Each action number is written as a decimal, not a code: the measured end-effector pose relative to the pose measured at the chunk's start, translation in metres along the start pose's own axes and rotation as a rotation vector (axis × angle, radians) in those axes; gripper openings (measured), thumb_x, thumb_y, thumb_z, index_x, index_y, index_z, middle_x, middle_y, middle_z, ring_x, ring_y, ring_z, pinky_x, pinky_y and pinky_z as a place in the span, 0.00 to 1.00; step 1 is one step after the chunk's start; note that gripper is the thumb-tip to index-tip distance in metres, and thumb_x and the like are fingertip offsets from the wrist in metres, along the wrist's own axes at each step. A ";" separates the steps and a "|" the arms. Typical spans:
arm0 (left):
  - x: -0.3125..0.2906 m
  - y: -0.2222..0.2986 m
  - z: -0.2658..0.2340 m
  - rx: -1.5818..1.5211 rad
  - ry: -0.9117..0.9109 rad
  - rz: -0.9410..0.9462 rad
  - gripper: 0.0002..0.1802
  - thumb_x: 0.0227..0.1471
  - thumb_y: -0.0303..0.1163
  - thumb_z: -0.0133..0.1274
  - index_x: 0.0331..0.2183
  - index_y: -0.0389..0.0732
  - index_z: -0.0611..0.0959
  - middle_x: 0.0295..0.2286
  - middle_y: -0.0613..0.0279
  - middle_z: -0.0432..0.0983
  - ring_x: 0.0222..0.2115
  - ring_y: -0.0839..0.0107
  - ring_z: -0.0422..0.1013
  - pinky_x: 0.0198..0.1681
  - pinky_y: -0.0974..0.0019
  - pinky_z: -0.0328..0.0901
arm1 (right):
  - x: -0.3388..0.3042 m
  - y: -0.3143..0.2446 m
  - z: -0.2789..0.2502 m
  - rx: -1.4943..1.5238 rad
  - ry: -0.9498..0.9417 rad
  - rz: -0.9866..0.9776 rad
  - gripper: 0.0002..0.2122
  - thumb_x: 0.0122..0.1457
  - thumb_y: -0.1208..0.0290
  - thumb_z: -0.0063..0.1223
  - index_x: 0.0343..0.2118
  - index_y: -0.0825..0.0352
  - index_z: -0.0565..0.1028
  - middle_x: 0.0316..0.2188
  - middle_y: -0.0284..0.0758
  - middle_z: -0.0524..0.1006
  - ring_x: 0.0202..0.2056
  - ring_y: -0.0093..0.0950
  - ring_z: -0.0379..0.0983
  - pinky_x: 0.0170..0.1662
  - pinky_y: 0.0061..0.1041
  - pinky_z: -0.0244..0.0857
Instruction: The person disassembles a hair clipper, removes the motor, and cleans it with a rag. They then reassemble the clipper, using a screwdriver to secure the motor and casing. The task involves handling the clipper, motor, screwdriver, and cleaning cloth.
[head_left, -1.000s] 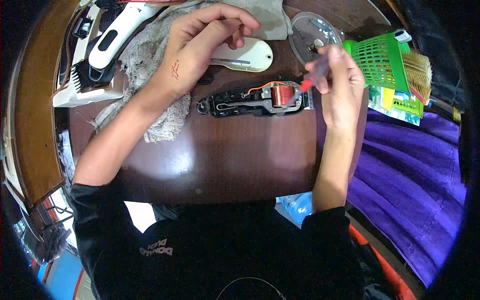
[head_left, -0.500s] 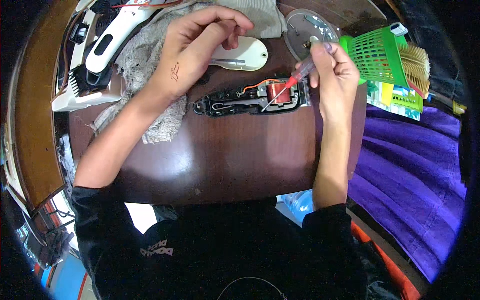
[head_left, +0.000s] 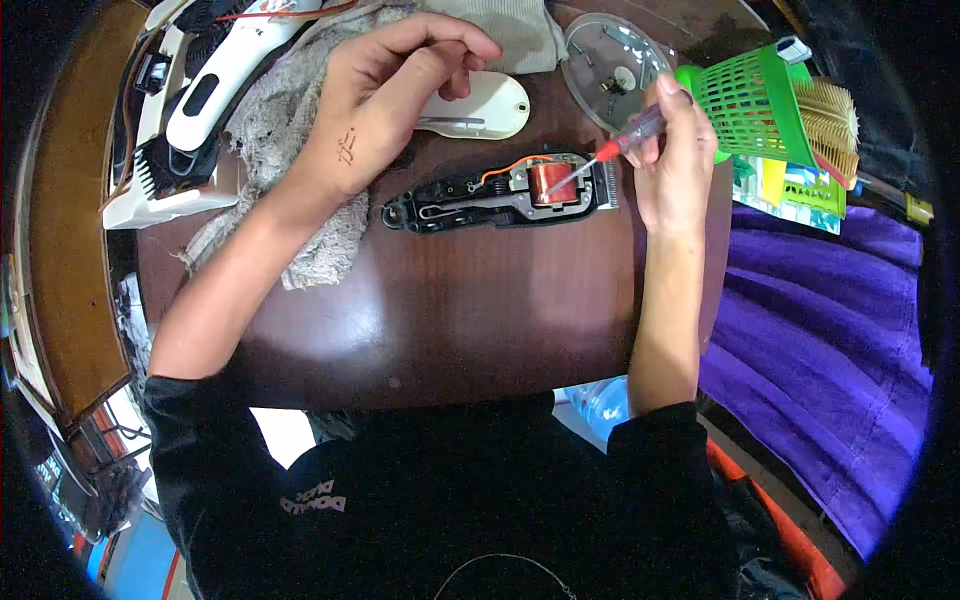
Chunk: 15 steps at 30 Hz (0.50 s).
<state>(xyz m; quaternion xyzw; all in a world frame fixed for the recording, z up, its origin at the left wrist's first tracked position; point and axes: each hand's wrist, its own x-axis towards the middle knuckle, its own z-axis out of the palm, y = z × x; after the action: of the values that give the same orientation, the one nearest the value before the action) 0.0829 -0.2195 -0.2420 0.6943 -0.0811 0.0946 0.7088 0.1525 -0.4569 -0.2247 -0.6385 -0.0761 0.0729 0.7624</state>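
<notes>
An opened hair clipper (head_left: 465,207) lies lengthwise on the table, its black housing showing a copper coil (head_left: 553,184) and an orange wire. My right hand (head_left: 676,150) is closed around a screwdriver (head_left: 638,131) with a clear purplish handle and red collar. The shaft slants down to the left, its tip over the coil; whether it touches, I cannot tell. My left hand (head_left: 385,105) hangs with loosely curled fingers, thumb and forefinger apart, nothing visible in them. Beneath its fingers lies a white clipper cover (head_left: 497,108), partly hidden.
A clear round dish (head_left: 590,55) with screws and small parts stands beyond my right hand. Right of it is a green basket (head_left: 755,105) near brushes (head_left: 828,125). On the left are a grey cloth (head_left: 325,245), a white clipper (head_left: 215,90) and a white holder (head_left: 170,205).
My right hand has turned and shifted slightly, moving the screwdriver's tip from the clipper's lower inner edge up and right over the coil. My left hand has hardly moved.
</notes>
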 end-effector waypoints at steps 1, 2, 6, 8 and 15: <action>0.000 -0.001 0.000 0.001 -0.014 0.023 0.15 0.60 0.30 0.40 0.39 0.34 0.80 0.30 0.68 0.72 0.30 0.81 0.63 0.33 0.77 0.56 | 0.000 -0.004 -0.002 0.043 -0.035 0.039 0.12 0.62 0.62 0.50 0.26 0.63 0.72 0.09 0.20 0.58 0.11 0.13 0.51 0.17 0.16 0.46; 0.000 -0.001 0.000 0.003 -0.027 0.045 0.15 0.60 0.30 0.40 0.39 0.34 0.80 0.30 0.68 0.72 0.30 0.81 0.63 0.34 0.77 0.57 | 0.001 -0.007 -0.005 0.087 -0.070 0.079 0.12 0.63 0.61 0.48 0.27 0.62 0.70 0.08 0.20 0.55 0.10 0.13 0.49 0.18 0.17 0.46; 0.000 0.000 0.003 -0.015 -0.026 0.037 0.15 0.60 0.31 0.40 0.39 0.34 0.80 0.31 0.68 0.71 0.30 0.80 0.63 0.35 0.76 0.58 | 0.004 -0.001 -0.012 0.161 -0.087 0.138 0.14 0.65 0.59 0.43 0.29 0.64 0.71 0.06 0.19 0.53 0.09 0.12 0.46 0.15 0.17 0.44; 0.000 -0.004 0.001 -0.041 -0.029 0.056 0.15 0.61 0.31 0.40 0.39 0.34 0.80 0.31 0.68 0.71 0.31 0.80 0.63 0.36 0.76 0.58 | 0.004 0.000 -0.011 0.228 -0.128 0.115 0.14 0.64 0.61 0.47 0.29 0.68 0.74 0.06 0.23 0.60 0.08 0.13 0.47 0.14 0.16 0.41; 0.000 -0.001 0.002 -0.013 -0.038 0.064 0.15 0.61 0.32 0.41 0.39 0.34 0.79 0.31 0.67 0.72 0.31 0.80 0.63 0.37 0.75 0.58 | 0.001 -0.001 -0.007 0.164 -0.157 0.042 0.14 0.64 0.62 0.47 0.30 0.69 0.75 0.08 0.25 0.62 0.08 0.14 0.50 0.16 0.15 0.43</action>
<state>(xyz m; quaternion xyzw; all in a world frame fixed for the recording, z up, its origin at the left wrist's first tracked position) 0.0834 -0.2211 -0.2433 0.6886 -0.1172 0.1033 0.7081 0.1548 -0.4637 -0.2255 -0.5677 -0.1161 0.1443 0.8021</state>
